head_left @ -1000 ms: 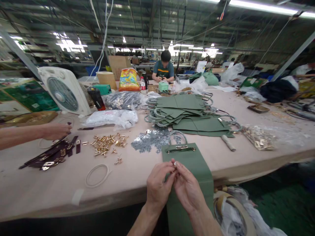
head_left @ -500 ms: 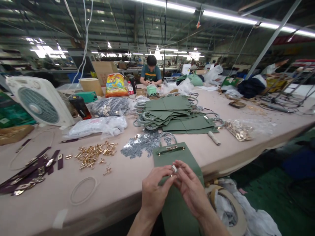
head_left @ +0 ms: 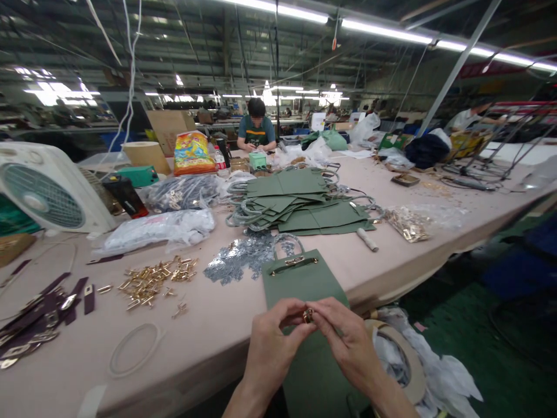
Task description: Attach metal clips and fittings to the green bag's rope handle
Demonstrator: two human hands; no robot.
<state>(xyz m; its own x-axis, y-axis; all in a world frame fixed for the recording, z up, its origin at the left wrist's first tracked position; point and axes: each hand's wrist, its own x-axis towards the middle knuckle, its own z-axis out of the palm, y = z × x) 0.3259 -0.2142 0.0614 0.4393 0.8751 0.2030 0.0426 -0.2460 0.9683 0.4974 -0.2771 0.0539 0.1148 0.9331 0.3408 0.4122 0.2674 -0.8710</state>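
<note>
My left hand (head_left: 276, 339) and my right hand (head_left: 343, 339) meet above a green bag panel (head_left: 304, 278). Between their fingertips they pinch a small gold metal fitting (head_left: 308, 315), mostly covered by the fingers. The panel lies partly on the table and hangs over its front edge. At its top are a loop handle (head_left: 289, 242) wrapped in clear film and a strap with a gold buckle (head_left: 295, 261). Left of the panel lie a spread of small grey metal plates (head_left: 232, 260) and a heap of gold fittings (head_left: 150, 281).
Stacked green panels (head_left: 296, 200) lie farther back, near a short grey rod (head_left: 368, 240). Dark purple straps (head_left: 47, 307) and a clear ring (head_left: 134, 350) are at left, with a white fan (head_left: 47, 188) behind. A bag of metal parts (head_left: 409, 223) lies right. Another person (head_left: 256, 130) sits across the table.
My view has turned slightly right. The fingers have shifted around the small fitting; a pale piece showed between them before, and now a gold part shows.
</note>
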